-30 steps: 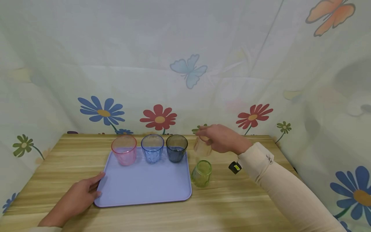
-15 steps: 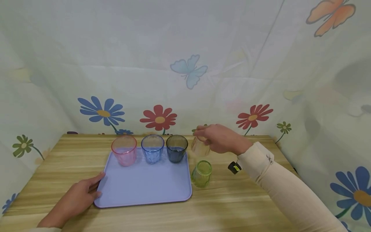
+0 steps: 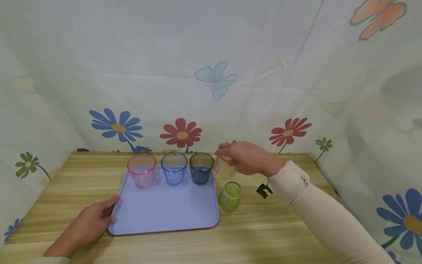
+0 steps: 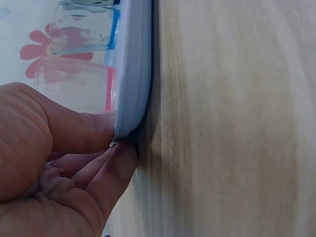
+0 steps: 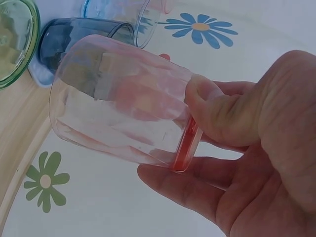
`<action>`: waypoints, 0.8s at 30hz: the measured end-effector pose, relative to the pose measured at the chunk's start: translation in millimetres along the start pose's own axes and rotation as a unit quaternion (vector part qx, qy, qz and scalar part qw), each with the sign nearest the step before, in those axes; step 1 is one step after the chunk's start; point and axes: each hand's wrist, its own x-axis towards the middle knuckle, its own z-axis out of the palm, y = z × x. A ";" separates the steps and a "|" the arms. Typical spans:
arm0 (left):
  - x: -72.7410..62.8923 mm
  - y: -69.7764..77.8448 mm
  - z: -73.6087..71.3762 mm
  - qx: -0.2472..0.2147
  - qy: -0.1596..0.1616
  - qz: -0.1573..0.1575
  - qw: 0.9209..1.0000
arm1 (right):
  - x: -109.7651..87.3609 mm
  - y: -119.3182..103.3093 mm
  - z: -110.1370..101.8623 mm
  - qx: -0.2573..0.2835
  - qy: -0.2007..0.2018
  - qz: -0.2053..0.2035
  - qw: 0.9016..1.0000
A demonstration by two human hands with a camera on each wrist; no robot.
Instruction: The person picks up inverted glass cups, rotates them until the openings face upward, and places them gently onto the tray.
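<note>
A lavender tray (image 3: 165,214) lies on the wooden table. My left hand (image 3: 86,224) pinches its left edge near the front corner; in the left wrist view the thumb (image 4: 86,131) is above the rim and the fingers are below it. Along the tray's back stand a pink cup (image 3: 144,178), a blue cup (image 3: 174,176) and a dark grey cup (image 3: 201,174). Just right of the grey cup, my right hand (image 3: 248,157) holds a clear peach-tinted cup (image 5: 123,103) from above, thumb and fingers around its thick reddish end.
A green cup (image 3: 230,198), narrow end up, stands on the table (image 3: 263,227) close to the tray's right edge, in front of the peach cup. Behind the table hangs a white cloth (image 3: 148,73) printed with flowers and butterflies. A small black device (image 3: 263,190) sits at the right wrist.
My right hand has shifted slightly left with the peach cup, bringing it closer to the grey cup. The left hand, the tray and the other cups have stayed in place.
</note>
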 end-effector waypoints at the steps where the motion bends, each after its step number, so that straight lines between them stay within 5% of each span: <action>1: -0.3 -0.2 0.3 -0.001 0.000 0.000 1.000 | 0.3 -0.4 0.0 -0.001 0.002 -0.003 1.000; 24: 1.5 1.5 -0.6 -0.004 -0.011 -0.014 1.000 | 2.9 -16.7 -4.3 0.006 -0.011 -0.017 1.000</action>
